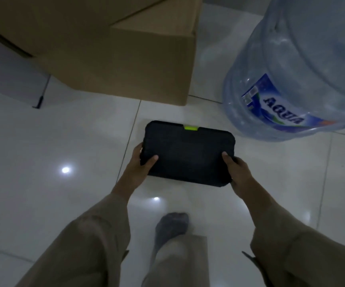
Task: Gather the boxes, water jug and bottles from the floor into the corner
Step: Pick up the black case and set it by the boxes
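Being held over the tiled floor [43, 141]: a flat black case [188, 156] gripped at both short ends.

The black case, marked by a small green tab [191, 127] on its far edge, is being clasped by the left hand [140, 164] at its left end and the right hand [236, 172] at its right end, each thumb being pressed on the top face while the other fingers are being curled under and hidden. It is being kept level just in front of a large cardboard box [126, 59] and near a blue-tinted water jug [301, 69] labelled AQUA, which is lying tilted at the right. Whether the case is being lifted clear of the tiles cannot be told. A grey-socked foot [171, 226] is being shown below it.
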